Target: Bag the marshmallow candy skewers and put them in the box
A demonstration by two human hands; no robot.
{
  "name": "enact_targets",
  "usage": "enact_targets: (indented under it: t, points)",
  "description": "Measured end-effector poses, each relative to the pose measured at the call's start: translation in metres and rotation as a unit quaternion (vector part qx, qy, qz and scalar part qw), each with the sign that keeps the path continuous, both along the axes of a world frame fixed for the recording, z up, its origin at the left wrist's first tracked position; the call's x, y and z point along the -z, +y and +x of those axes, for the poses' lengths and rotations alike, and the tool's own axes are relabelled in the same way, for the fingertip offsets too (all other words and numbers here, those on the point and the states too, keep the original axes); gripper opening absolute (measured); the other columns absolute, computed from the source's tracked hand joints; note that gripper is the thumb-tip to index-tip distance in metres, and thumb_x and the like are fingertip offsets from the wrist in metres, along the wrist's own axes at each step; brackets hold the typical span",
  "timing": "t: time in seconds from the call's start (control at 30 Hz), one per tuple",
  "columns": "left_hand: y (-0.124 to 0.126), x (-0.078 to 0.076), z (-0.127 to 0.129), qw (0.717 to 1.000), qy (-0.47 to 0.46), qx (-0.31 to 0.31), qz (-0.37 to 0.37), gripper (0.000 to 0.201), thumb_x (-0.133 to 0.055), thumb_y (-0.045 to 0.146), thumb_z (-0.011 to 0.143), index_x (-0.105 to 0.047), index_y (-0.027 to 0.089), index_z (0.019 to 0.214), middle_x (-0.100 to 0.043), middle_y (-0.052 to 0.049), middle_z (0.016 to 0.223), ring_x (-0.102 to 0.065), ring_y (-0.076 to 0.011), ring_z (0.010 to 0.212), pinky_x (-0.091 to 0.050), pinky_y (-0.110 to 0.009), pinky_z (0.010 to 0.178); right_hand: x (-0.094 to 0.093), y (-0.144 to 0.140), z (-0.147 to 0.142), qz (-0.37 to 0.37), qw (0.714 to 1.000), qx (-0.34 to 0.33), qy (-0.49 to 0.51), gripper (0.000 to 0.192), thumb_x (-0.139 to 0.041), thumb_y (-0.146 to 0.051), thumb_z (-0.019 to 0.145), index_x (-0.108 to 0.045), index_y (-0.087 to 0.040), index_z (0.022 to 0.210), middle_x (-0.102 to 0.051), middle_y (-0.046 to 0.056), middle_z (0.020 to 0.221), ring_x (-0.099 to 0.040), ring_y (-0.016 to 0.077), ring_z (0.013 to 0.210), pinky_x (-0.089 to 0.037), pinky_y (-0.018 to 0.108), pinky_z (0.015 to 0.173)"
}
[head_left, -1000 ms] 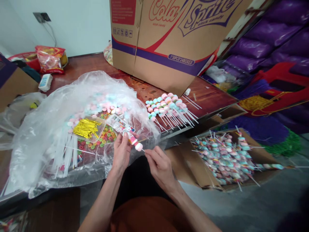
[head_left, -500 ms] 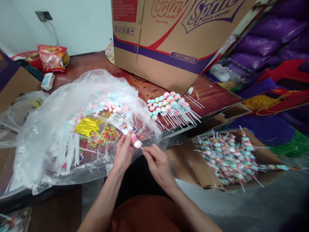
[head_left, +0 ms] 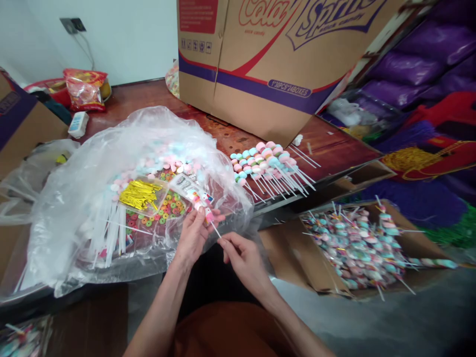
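My left hand (head_left: pixel 194 232) is closed around a marshmallow stick (head_left: pixel 208 215), whose pink and white pieces show at the fingers. A clear printed bag (head_left: pixel 186 186) extends from the same grip, and the upper pieces appear to be inside it. Thumb and fingers of my right hand (head_left: pixel 243 255) pinch the lower end of the white stick. Just beyond my left hand lie yellow twist ties (head_left: pixel 140 194) and colourful ring candies (head_left: pixel 171 208). Loose white sticks (head_left: pixel 111 233) rest to the left, with pastel marshmallows (head_left: pixel 173 163) behind.
A large plastic sheet (head_left: pixel 74 168) surrounds the candies on the table (head_left: pixel 130 94). Threaded marshmallow sticks (head_left: pixel 266 161) are stacked at the right edge, before a tall carton (head_left: pixel 245 94). An open box (head_left: pixel 297 258) of wrapped sticks (head_left: pixel 357 243) stands at lower right.
The marshmallow pieces have slid up toward the bag, deeper into my left hand's grip. More bare stick shows between my hands. My right hand has shifted slightly down.
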State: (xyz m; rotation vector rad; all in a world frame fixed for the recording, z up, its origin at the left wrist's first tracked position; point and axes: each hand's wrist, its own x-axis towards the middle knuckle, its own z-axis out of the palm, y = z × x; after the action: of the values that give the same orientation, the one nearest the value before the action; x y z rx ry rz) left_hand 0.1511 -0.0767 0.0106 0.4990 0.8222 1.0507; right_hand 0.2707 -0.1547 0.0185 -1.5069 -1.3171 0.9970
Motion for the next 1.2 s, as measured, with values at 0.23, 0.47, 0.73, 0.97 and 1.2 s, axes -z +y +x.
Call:
enact_targets:
  t: [0.23, 0.47, 0.73, 0.97, 1.2]
  points:
    - [-0.014, -0.001, 0.002, 0.999, 0.009, 0.014, 0.028, 0.035, -0.078, 0.042, 0.079, -0.071, 0.016, 0.102, -0.076, -0.011, 0.098, -0.075, -0.0259, 0.090, -0.057, -0.035, 0.081, 0.004, 0.004, -0.009, -0.010, 0.999, -0.010, 0.034, 0.032, -0.050, -0.034, 0.096, -0.051, -0.020, 0.067, -0.048, -0.005, 0.054, -0.045, 0.0104, 0.050, -0.036, 0.023, 0.054]
    - [-0.022, 0.009, -0.002, 0.996, 0.056, -0.010, 0.062, 0.032, -0.073, 0.044, 0.083, -0.075, 0.016, 0.100, -0.078, -0.011, 0.094, -0.071, -0.0249, 0.098, -0.053, -0.036, 0.088, 0.012, 0.022, -0.020, 0.019, 0.996, -0.005, 0.086, 0.037, -0.053, -0.036, 0.094, -0.048, -0.020, 0.061, -0.047, -0.004, 0.054, -0.044, 0.0105, 0.053, -0.038, 0.024, 0.056]
    - [-0.029, -0.003, -0.013, 0.986, 0.091, -0.066, 0.121, 0.029, -0.068, 0.043, 0.088, -0.078, 0.019, 0.100, -0.076, -0.007, 0.099, -0.066, -0.0210, 0.103, -0.044, -0.034, 0.102, 0.005, 0.031, -0.048, -0.073, 0.959, 0.024, 0.273, 0.029, -0.066, -0.050, 0.085, -0.058, -0.021, 0.087, -0.038, -0.009, 0.052, -0.032, 0.0083, 0.044, -0.025, 0.020, 0.041]
    - [-0.029, -0.024, -0.062, 0.989, -0.030, -0.086, 0.115, 0.029, -0.076, 0.042, 0.081, -0.077, 0.019, 0.099, -0.067, -0.004, 0.075, -0.058, -0.0149, 0.066, -0.051, -0.032, 0.072, -0.020, 0.049, -0.076, -0.205, 0.882, -0.131, 0.404, 0.043, -0.068, -0.053, 0.082, -0.042, -0.022, 0.064, -0.019, -0.014, 0.044, -0.011, 0.0045, 0.039, -0.014, 0.019, 0.037]
    - [-0.036, -0.028, -0.123, 0.942, 0.011, -0.299, 0.150, 0.023, -0.076, 0.035, 0.083, -0.075, 0.017, 0.098, -0.044, 0.005, 0.060, -0.042, -0.0074, 0.058, -0.046, -0.023, 0.066, -0.055, 0.109, -0.111, 0.039, 0.923, -0.299, -0.240, 0.022, -0.053, -0.018, 0.091, -0.065, -0.017, 0.073, -0.067, 0.006, 0.083, -0.061, 0.0179, 0.079, -0.042, 0.027, 0.070]
